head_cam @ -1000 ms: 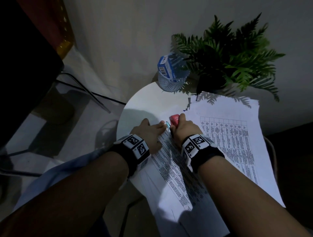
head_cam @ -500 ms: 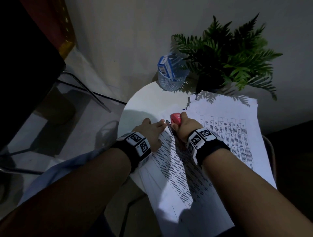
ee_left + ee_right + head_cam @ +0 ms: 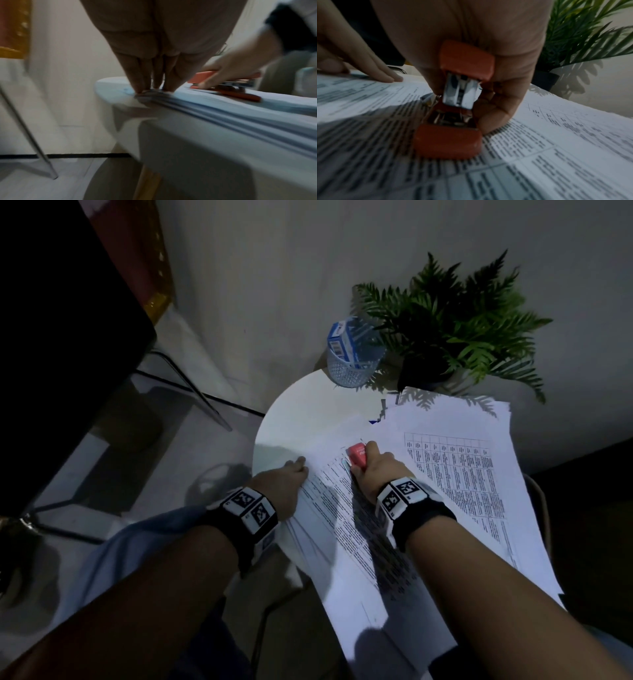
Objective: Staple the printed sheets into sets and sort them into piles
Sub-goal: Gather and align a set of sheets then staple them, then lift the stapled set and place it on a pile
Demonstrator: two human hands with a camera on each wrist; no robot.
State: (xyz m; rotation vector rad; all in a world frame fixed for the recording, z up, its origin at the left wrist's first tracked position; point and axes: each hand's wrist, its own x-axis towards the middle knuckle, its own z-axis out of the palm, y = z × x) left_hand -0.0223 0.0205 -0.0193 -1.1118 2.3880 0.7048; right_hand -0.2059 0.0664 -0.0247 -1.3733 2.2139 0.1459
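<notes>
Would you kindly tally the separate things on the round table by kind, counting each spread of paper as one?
Stapler, red, gripped by the right hand: 1
Paper spreads, one under the left hand, near and far: 2
Mesh cup holding a blue box: 1
Blue box: 1
Potted fern: 1
Total: 6

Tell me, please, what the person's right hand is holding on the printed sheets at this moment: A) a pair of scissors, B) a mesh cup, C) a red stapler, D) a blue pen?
C: the right hand grips a red stapler that sits on the printed sheets, while the left hand presses on their edge.
</notes>
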